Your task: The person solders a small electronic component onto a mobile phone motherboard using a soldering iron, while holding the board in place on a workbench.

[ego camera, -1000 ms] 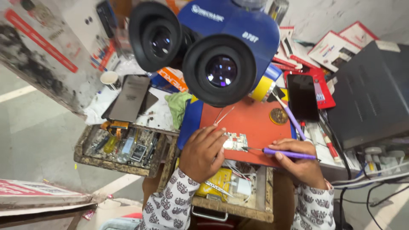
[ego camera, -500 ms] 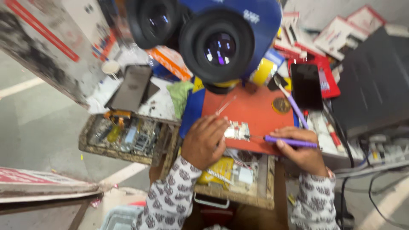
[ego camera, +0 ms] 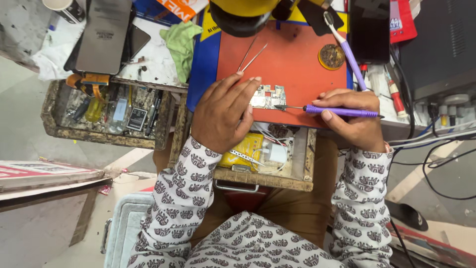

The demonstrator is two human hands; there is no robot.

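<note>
Two hands work one small circuit board (ego camera: 268,96) on the red mat (ego camera: 292,59).
Right hand (ego camera: 353,119) pinches a purple screwdriver (ego camera: 337,111), tip at the board's right edge; left hand (ego camera: 221,113) lies flat, steadying it. Probing seems underway; steady pressure matters.

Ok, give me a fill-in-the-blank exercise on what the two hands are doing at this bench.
1. The right hand holds a ____ tool with a metal tip.
2. The left hand presses down a small circuit ____.
3. The circuit board lies on a ____ mat.
4. The tweezers lie ____ on the mat.

Missing: purple; board; red; untouched
</note>
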